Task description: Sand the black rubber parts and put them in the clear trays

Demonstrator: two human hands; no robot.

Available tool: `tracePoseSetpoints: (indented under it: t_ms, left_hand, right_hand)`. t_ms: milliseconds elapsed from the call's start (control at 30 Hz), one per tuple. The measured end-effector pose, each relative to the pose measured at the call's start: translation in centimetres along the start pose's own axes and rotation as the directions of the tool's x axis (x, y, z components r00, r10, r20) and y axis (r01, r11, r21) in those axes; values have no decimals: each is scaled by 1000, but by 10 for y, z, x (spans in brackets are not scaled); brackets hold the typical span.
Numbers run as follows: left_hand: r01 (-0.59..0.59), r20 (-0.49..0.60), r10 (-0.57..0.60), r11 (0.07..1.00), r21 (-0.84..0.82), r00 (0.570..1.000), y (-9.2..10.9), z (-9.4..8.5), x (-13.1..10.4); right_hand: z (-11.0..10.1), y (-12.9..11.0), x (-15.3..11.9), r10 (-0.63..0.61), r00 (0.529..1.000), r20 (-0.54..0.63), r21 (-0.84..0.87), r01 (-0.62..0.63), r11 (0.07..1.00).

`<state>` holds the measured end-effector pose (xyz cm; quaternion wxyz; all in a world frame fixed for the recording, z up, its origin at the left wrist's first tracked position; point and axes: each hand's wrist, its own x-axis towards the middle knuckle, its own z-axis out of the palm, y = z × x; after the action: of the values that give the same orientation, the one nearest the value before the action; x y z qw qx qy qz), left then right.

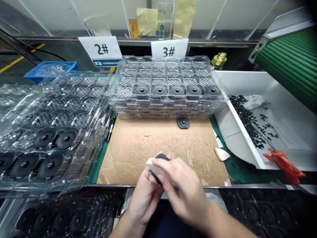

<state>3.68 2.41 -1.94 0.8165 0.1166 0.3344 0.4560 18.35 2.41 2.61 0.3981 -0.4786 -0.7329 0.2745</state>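
Near the cardboard's front edge, my left hand is closed around a black round part, whose rim shows between the hands. My right hand pinches a whitish pad and presses it against that part. The hands meet, so the part's lower side is mostly hidden. One more black part lies flat on the cardboard sheet, just in front of the stacked clear trays. The front row of the top tray holds several black parts.
Clear trays with black parts stand at the left. A white bin at the right holds small black pieces, with orange-handled cutters at its edge. A pale wedge lies beside the cardboard. A green roll overhangs the right.
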Motion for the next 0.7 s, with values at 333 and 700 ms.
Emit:
tracePoseSetpoints:
  t_ms: [333, 700]
  left_hand:
    - [-23, -13, 23, 1000, -3, 1000, 2, 11, -1]
    - [54, 4, -54, 998, 37, 999, 7, 26, 2]
  right_hand:
    - [8, -11, 4, -106, 994, -12, -3, 106, 994]
    - [-23, -10, -1, -83, 989, 122, 42, 79, 996]
